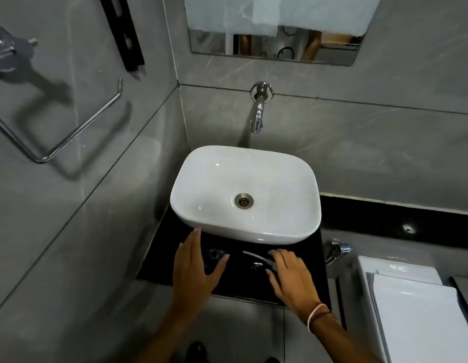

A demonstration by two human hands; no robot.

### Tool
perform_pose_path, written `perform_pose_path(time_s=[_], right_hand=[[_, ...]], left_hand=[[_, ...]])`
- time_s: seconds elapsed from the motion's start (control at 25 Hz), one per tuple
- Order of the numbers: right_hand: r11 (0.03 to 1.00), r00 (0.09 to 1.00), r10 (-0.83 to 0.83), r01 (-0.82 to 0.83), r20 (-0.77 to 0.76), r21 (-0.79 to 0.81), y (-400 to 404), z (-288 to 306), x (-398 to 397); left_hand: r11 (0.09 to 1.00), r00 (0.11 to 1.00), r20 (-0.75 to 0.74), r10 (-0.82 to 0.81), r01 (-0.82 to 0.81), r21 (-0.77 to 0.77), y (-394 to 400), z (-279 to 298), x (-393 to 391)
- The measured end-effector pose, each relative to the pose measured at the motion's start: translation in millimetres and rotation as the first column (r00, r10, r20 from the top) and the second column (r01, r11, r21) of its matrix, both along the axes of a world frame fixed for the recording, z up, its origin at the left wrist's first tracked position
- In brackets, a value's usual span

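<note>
**A:** How do the hands stand?

**B:** The left grip [195, 273] is spread open, fingers straight and thumb out. It is low over the black bench [159, 260], and its fingertips reach up to the front wall of the white basin [240, 231]. It holds nothing.

**A:** And the right one?

**B:** The right grip [293, 279] lies over the near end of a thin pale strip [254, 256], with fingers on one side of it and the thumb on the other. The fingers are only slightly bent. I cannot tell whether they pinch the strip or just touch it.

**A:** Where does the strip lie?

**B:** It lies flat on the bench just in front of the basin, slanting from the middle toward the right grip. A small dark ring [214, 254] sits beside the left thumb.

**A:** What about the room?

**B:** The walls are grey tile. A chrome tap [258, 111] comes out of the wall above the basin, and the basin's drain [243, 200] is bare. A mirror [274, 45] hangs higher up, a chrome towel ring [78, 129] is on the left wall, and a white cistern [411, 310] stands to the right.
</note>
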State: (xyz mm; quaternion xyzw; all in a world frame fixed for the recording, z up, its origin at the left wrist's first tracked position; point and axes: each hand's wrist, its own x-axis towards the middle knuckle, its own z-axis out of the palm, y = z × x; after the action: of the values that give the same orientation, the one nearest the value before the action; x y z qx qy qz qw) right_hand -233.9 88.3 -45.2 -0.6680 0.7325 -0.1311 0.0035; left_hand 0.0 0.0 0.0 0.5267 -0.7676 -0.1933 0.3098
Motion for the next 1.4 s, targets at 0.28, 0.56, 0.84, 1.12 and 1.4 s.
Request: perform_pose_path(time_s=[0.28, 0.56, 0.84, 1.12, 1.4], right_hand=[[0.978, 0.992, -0.102, 0.087, 0.074, 0.187, -8.6, -22.2, -12.4], [0.99, 0.77, 0.084, 0.009, 0.632, -0.143, -21.3, 36.5, -11.7], [0.945, 0.819, 0.326, -0.303, 0.472, -0.126, -55.8, 103.5, 4.2], [0.874, 0.856, 0.449, -0.48, 0.255, 0.072, -77.3, 132.2, 21.7], [0.767, 0.799, 0.578, -0.602, 0.166, 0.222, -105.0, 146.4, 58.7]], left_hand=[[0.942, 0.992, -0.085, 0.098, -0.065, 0.33, 4.9, -36.4, -3.8], [0.958, 0.993, -0.087, 0.084, -0.057, 0.28, 1.5, -51.8, -6.0], [0.995, 0.999, 0.053, 0.005, -0.01, 0.098, -0.4, -64.4, 3.0], [0.998, 0.996, 0.091, -0.024, 0.018, 0.065, -6.7, -68.4, 5.4], [0.997, 0.998, 0.058, -0.01, 0.006, 0.075, -6.8, -73.5, 5.9]])
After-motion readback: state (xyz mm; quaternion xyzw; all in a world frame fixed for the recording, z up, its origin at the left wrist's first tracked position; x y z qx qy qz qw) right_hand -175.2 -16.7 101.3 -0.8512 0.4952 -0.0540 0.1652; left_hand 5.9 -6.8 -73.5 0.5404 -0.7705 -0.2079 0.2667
